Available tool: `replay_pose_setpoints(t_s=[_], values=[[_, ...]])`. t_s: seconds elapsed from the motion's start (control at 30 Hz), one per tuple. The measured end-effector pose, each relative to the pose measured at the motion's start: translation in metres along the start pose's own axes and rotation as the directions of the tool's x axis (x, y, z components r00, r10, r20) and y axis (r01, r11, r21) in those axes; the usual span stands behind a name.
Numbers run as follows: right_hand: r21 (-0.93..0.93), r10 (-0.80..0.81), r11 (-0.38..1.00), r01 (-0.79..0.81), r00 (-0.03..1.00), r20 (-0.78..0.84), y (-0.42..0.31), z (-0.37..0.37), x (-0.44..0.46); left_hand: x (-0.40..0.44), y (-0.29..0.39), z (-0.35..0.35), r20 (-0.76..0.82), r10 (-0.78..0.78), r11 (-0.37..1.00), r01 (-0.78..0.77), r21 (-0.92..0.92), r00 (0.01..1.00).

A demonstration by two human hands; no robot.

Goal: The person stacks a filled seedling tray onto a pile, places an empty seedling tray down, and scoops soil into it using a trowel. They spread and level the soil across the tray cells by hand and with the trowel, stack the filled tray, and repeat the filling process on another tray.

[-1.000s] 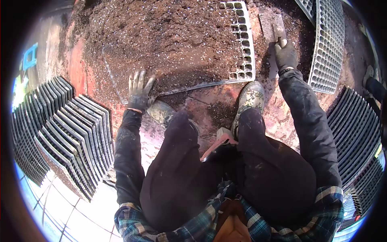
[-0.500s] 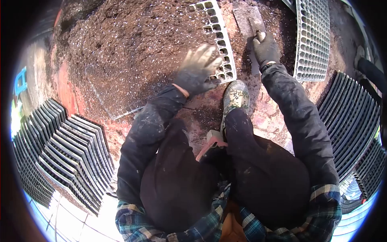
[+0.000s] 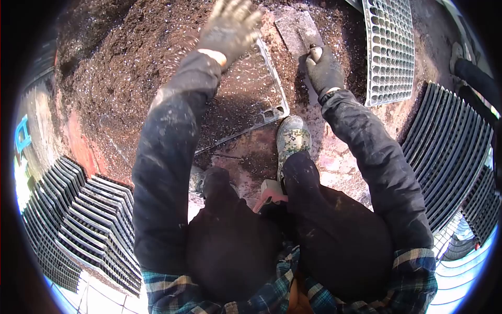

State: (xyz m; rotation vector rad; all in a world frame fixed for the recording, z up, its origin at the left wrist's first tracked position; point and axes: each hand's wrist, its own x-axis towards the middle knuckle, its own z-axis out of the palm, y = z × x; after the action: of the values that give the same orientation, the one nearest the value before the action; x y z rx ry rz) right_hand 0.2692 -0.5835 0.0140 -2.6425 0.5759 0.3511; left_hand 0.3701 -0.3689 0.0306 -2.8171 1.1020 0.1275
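My gloved left hand (image 3: 230, 29) is over the dark soil (image 3: 136, 68), its fingers spread and a little blurred, with nothing held. Below it lies a cell tray (image 3: 276, 86), mostly covered by soil, with its right rim and a few corner cells showing. To the right of that tray, my gloved right hand (image 3: 325, 70) is closed on the handle of a flat scraper (image 3: 300, 30), whose blade rests on the reddish surface. A tray without soil (image 3: 389, 52) lies further right.
Stacked black trays stand at the left (image 3: 97, 225) and right (image 3: 447, 152). A blue plastic object (image 3: 22, 134) is at the far left. Another person's dark sleeve (image 3: 478, 78) shows at the right edge. My boot (image 3: 293, 138) is close to the tray corner.
My left hand has swept from the tray's lower left across to its right side, then up. Soil now covers most of the right-edge cells. My right hand keeps its grip; the view has shifted.
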Motion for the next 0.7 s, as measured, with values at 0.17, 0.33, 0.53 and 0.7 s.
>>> replay_pose_setpoints(t_s=[0.17,0.33,0.53,0.7], values=[[0.042,0.013,0.999,-0.014,1.000,0.006,-0.002,-0.003,0.000,0.005,-0.001,0.014,0.055,-0.254,0.967,0.254,0.008,0.966],[0.047,-0.003,0.999,0.003,1.000,-0.005,-0.001,-0.004,-0.002,-0.042,0.072,-0.012,0.338,0.156,0.973,-0.086,-0.213,0.928],[-0.026,-0.023,0.999,0.024,1.000,0.020,0.005,0.000,0.001,-0.128,0.026,-0.012,-0.038,-0.199,0.950,0.184,-0.253,0.979],[-0.010,-0.030,0.999,0.030,1.000,0.005,0.004,0.001,0.001,-0.150,-0.024,0.025,-0.223,-0.507,0.849,0.439,-0.295,0.832]])
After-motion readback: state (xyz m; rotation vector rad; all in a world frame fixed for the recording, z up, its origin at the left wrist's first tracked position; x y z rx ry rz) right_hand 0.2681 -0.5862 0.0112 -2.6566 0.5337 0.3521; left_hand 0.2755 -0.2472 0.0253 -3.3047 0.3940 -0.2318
